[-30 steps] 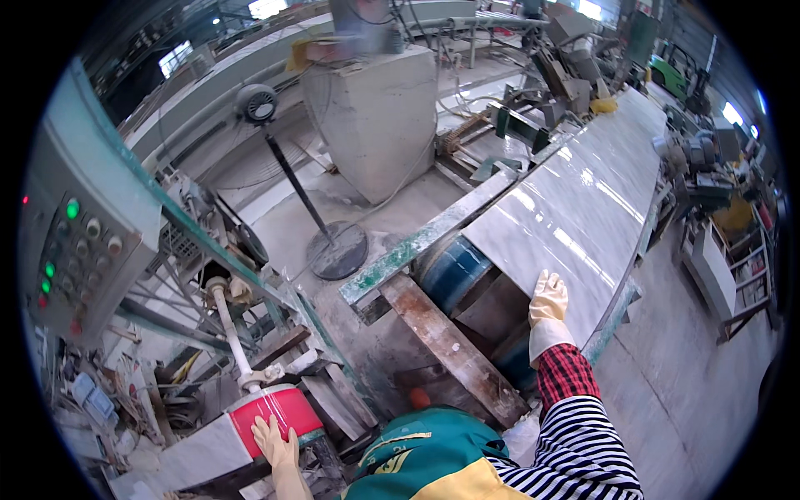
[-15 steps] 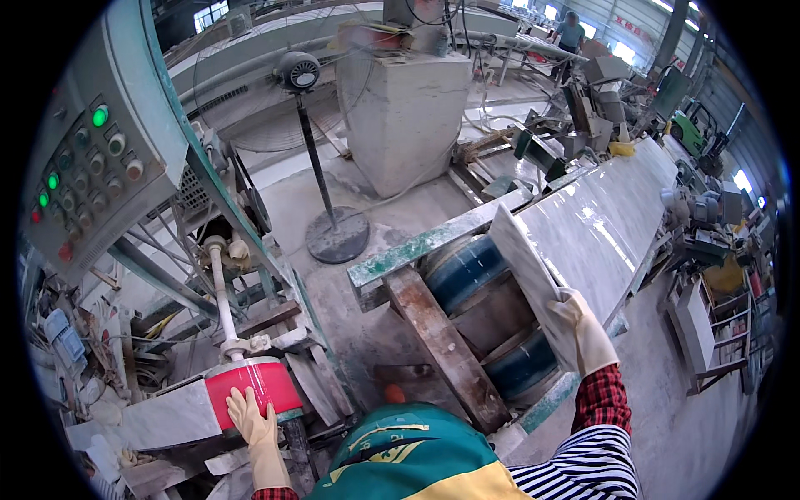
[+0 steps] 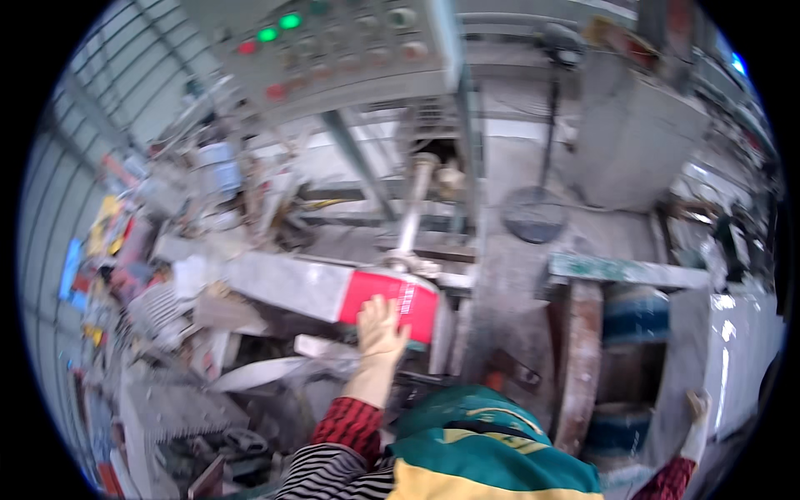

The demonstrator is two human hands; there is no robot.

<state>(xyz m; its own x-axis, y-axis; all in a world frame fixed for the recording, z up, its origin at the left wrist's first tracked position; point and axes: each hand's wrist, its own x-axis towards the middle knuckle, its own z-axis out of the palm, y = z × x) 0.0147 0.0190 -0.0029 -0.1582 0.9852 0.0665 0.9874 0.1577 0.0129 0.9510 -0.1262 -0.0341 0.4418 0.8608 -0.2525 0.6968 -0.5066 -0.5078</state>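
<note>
Left grip (image 3: 379, 340) overlaps near edge of the red band (image 3: 418, 307).

Left grip (image 3: 380, 333): gloved hand, back up, fingers extended and slightly spread, pointing away from body, not curled. Left forearm (image 3: 367, 387) angles forward from lower edge, plaid cuff (image 3: 348, 427) at wrist, striped sleeve (image 3: 325, 473) behind. Right grip (image 3: 698, 408): gloved, out to far right, fingers blurred, closure unclear. Right forearm (image 3: 673, 478) slants outward, plaid-sleeved. Arms spread wide.
</note>
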